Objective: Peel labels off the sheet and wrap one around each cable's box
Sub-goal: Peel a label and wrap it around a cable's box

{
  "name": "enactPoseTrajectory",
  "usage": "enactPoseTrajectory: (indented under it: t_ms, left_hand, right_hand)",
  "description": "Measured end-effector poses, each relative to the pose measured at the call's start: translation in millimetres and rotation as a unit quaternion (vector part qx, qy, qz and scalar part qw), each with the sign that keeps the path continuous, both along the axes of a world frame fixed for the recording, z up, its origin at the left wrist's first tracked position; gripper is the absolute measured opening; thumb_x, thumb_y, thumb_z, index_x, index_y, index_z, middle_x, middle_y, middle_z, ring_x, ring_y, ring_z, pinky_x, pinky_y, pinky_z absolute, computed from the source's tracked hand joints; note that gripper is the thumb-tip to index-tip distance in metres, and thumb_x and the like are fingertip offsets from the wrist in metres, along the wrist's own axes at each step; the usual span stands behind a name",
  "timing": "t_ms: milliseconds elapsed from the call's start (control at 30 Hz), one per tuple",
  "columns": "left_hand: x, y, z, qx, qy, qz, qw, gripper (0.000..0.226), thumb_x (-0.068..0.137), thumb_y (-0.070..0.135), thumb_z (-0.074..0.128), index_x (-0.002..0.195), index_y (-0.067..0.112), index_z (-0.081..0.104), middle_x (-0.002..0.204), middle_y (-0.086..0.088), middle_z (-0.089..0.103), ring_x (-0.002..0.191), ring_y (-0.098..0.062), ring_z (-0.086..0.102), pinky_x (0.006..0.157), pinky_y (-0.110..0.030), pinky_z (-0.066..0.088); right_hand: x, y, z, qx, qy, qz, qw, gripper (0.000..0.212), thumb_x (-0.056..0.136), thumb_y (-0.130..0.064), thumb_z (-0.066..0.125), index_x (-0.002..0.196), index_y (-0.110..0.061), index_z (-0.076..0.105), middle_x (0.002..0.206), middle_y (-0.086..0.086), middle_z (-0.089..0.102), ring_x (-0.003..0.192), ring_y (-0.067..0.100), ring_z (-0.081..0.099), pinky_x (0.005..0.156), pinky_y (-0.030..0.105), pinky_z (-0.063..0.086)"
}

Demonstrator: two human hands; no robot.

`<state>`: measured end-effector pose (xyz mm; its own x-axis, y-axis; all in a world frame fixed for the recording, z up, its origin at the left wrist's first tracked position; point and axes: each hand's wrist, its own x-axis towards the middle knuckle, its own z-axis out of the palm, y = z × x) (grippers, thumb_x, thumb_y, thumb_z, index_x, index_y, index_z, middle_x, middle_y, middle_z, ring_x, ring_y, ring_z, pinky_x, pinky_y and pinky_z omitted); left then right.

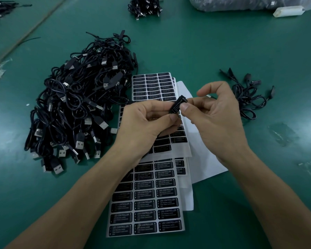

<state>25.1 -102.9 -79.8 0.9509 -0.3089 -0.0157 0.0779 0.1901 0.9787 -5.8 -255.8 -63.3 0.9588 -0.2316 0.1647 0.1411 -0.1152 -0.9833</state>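
1. Both hands are raised above the green counter (223, 51), over the label sheets (151, 200).
2. Left hand (147, 121): thumb and forefinger are curled in, pinching the lower end of a small black box (182, 99).
3. Right hand (215, 114): thumb and forefinger pinch the box's upper right side. The other fingers are loosely curled above.
4. Box: tilted, off the counter, between the two hands. A black label (175, 107) printed "LED CONTROLLER" lies on its facing side. Cannot tell how far round it is wrapped.
5. Label sheets: several overlap, with white backing and rows of black labels. There is bare backing at the right.
6. A large pile of black USB cables (75, 108) lies left of the sheets, reaching their left edge.
7. A small group of cables (248, 99) lies to the right, well apart from the sheets.
8. Far edge: another cable bundle (145, 6), a plastic bag (250, 2) and a white object (288, 11).
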Motion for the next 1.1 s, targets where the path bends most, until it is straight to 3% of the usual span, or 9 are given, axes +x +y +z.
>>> enactPoseTrajectory:
  t_ms: [433,700,1100]
  left_hand:
    - [-0.9,0.6,2.7,0.001,0.007,-0.002,1.000,0.019,0.085,-0.004,0.073,0.087,0.014,0.080,0.087,-0.013,0.078,0.078,-0.020,0.076,0.069,-0.026,0.060]
    - [-1.1,0.2,4.6,-0.010,0.023,0.000,1.000,0.019,0.083,-0.004,0.073,0.084,0.014,0.080,0.086,-0.014,0.077,0.077,-0.020,0.076,0.068,-0.025,0.060]
    - [-1.4,-0.3,5.9,-0.004,0.028,0.005,1.000,0.014,0.083,-0.004,0.073,0.093,0.004,0.075,0.086,-0.015,0.077,0.075,-0.020,0.076,0.067,-0.025,0.060]
  right_hand:
    - [-1.5,3.3,-0.9,-0.019,0.001,-0.031,0.999,0.035,0.086,-0.005,0.073,0.090,-0.027,0.046,0.079,0.000,0.073,0.080,0.020,0.071,0.080,0.038,0.059]
    - [0.0,3.4,-2.1,-0.004,-0.001,-0.036,0.999,0.035,0.085,-0.005,0.074,0.087,-0.026,0.046,0.080,0.001,0.072,0.076,0.012,0.070,0.073,0.024,0.054]
    - [-0.3,2.5,-2.4,-0.025,-0.014,-0.038,0.999,0.034,0.083,-0.008,0.074,0.087,-0.028,0.046,0.079,-0.001,0.072,0.078,0.015,0.071,0.077,0.031,0.058]
